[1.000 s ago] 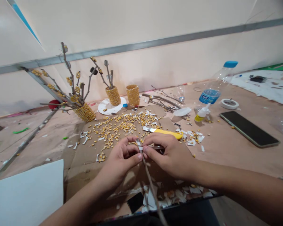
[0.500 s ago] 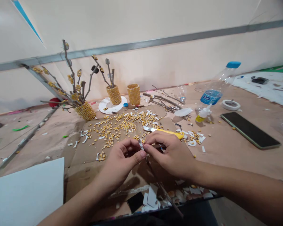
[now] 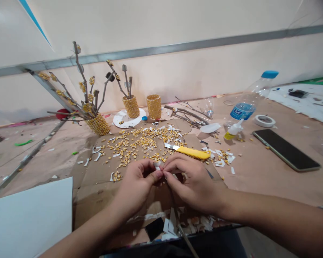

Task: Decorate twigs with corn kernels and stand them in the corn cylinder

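My left hand [image 3: 138, 186] and my right hand [image 3: 191, 184] meet fingertip to fingertip over a sheet of brown cardboard [image 3: 97, 186]. Both pinch the upper end of a thin twig [image 3: 179, 224] that runs down toward me. A small white paper scrap [image 3: 157, 165] sits at the twig's tip between my fingers. Just beyond the hands lie loose corn kernels [image 3: 140, 141] and a yellow utility knife [image 3: 190, 152] with its blade out.
Corn-covered cups holding twigs [image 3: 98, 123] [image 3: 131, 106] and an empty one [image 3: 154, 106] stand at the back. Loose twigs [image 3: 188, 114], a glue bottle [image 3: 233, 129], a water bottle [image 3: 249, 102], a tape roll [image 3: 264, 120] and a phone [image 3: 285, 149] lie right. White paper [image 3: 29, 218] lies near left.
Both hands have stayed pinched together on the twig and drifted slightly nearer to me. The twig's lower end swung about. The knife is now uncovered beyond the right hand.
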Available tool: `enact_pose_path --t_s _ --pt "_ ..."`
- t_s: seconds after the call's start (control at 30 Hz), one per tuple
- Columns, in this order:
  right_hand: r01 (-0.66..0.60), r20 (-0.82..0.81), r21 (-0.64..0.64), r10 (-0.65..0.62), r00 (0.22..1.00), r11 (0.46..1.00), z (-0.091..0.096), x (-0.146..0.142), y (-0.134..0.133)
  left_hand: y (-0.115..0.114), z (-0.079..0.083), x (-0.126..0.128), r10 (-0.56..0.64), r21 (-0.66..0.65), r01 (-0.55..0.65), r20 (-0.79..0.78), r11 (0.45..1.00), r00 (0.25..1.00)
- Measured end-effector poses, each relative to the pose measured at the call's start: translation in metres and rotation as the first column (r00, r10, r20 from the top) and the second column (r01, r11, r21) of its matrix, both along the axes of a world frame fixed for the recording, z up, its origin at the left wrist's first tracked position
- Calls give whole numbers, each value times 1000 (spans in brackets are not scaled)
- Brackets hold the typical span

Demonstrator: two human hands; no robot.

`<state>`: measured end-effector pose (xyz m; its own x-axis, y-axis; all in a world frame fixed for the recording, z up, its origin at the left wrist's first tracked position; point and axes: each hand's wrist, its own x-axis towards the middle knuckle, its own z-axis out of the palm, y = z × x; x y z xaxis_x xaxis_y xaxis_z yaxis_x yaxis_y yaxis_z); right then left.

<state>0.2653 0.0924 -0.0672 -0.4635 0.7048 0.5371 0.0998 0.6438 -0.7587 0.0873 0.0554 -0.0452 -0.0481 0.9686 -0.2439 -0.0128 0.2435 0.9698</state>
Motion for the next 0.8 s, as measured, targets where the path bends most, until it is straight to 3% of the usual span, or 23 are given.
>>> enact_pose_path --t_s 0.17,0.3,0.37,0.47,0.57,0.8 --pt "72 -113 120 -58 992 990 -9 -6 -8 1 -2 -1 6 -8 -5 143 1000 990" --pt "117 -174 167 -88 981 979 -11 -5 -7 11 2 -18 132 50 -146 215 988 968" --pt "101 -91 248 -81 993 963 -13 -1 0 16 7 -28 169 87 -194 236 977 957" --pt "-26 150 374 -33 988 927 -20 4 14 21 11 -34 166 113 -200 256 973 952" --pt "-136 311 317 32 950 939 -28 8 23 21 9 -31 124 119 -162 273 980 954" --pt "-142 507 205 19 861 968 -33 9 24 16 -4 -23 45 110 -88 344 990 938"
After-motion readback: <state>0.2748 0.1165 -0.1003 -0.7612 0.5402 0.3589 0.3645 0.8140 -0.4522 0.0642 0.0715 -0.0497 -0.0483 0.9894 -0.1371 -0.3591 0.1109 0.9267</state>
